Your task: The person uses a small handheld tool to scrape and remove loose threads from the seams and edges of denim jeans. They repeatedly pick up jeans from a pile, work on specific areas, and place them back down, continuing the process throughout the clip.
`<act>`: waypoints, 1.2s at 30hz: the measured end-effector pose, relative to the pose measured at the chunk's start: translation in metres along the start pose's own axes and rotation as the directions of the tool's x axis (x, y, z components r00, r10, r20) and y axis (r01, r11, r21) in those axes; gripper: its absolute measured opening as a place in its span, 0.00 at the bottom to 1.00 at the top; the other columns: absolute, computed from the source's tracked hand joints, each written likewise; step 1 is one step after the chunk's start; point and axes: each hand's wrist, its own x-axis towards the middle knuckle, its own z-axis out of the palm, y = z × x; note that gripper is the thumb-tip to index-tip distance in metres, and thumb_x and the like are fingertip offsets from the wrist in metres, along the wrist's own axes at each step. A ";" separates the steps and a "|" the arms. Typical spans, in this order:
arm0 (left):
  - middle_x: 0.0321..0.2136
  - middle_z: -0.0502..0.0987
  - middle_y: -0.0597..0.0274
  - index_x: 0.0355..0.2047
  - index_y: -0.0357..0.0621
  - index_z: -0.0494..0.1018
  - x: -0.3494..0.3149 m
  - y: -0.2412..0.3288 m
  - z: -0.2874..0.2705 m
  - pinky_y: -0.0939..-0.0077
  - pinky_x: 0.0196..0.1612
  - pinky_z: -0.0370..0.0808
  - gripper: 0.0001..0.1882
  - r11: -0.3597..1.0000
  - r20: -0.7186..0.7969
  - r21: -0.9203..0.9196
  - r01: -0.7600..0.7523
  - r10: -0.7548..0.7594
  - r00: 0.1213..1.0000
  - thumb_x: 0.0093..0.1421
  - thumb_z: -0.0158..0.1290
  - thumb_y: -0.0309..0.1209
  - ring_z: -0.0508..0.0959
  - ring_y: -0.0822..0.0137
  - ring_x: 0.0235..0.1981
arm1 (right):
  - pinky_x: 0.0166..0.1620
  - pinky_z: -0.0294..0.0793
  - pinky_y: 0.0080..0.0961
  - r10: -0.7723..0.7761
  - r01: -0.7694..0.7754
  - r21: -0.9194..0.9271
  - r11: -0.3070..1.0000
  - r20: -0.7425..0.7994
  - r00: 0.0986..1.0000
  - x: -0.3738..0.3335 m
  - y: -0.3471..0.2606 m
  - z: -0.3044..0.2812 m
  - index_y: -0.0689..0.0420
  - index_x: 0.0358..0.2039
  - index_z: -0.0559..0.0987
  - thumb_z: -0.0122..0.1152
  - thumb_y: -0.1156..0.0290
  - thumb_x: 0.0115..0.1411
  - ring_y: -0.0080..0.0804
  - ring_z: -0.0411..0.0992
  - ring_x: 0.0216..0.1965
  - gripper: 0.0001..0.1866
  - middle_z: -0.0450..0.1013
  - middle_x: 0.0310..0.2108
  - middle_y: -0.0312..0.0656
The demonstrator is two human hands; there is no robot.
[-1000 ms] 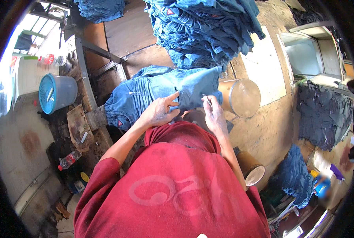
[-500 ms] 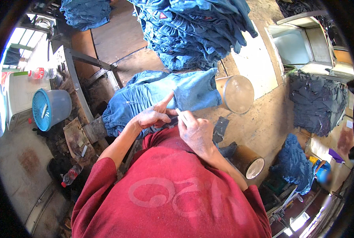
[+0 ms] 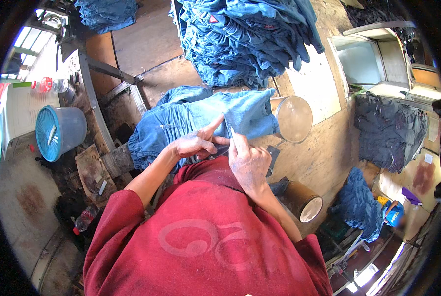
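Observation:
Light-blue jeans (image 3: 198,111) are stretched out in front of my body, creased at the left and smoother at the right. My left hand (image 3: 195,145) rests on their near side, forefinger and thumb stretched apart, the other fingers partly curled underneath. Beside it, my right hand (image 3: 250,163) is closed around a thin, pale stick-like piece (image 3: 232,131). Its tip touches or hovers just over the denim near my left forefinger; I cannot tell which. What supports the jeans from within is hidden.
A tall pile of blue jeans (image 3: 250,44) stands beyond. Round drums (image 3: 294,119) are at the right, near dark folded garments (image 3: 390,130). At the left are a lidded bucket (image 3: 57,133), a metal frame (image 3: 94,98) and a plastic bottle (image 3: 86,218). A person (image 3: 394,213) works at far right.
My right hand has moved slightly right and its forefinger now reaches forward along the stick. My left hand has shifted a little right, with thumb and forefinger still apart.

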 end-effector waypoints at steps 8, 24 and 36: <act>0.61 0.78 0.51 0.82 0.44 0.43 0.007 -0.006 0.010 0.83 0.24 0.69 0.52 0.986 -0.306 0.167 -0.030 0.080 0.949 0.65 0.61 0.23 0.71 0.81 0.25 | 0.37 0.81 0.45 0.377 -0.407 0.420 0.811 0.156 0.913 0.001 0.038 -0.011 0.54 0.55 0.74 0.57 0.63 0.76 0.54 0.84 0.37 0.13 0.83 0.35 0.50; 0.24 0.77 0.75 0.40 0.46 0.77 0.029 -0.042 0.032 0.81 0.16 0.61 0.05 0.987 -0.508 -0.053 -0.149 0.101 0.855 0.72 0.60 0.31 0.65 0.83 0.14 | 0.36 0.75 0.27 0.283 -0.463 0.551 0.694 0.382 0.880 0.011 0.036 0.025 0.62 0.42 0.83 0.67 0.63 0.71 0.21 0.74 0.30 0.13 0.79 0.27 0.38; 0.27 0.79 0.70 0.42 0.41 0.76 0.030 -0.059 0.035 0.80 0.20 0.62 0.09 0.976 -0.586 -0.058 -0.209 0.137 0.799 0.73 0.58 0.35 0.65 0.81 0.17 | 0.32 0.68 0.28 0.271 -0.551 0.719 0.423 0.480 0.834 -0.006 0.063 0.061 0.59 0.42 0.81 0.60 0.63 0.76 0.22 0.66 0.26 0.12 0.68 0.25 0.27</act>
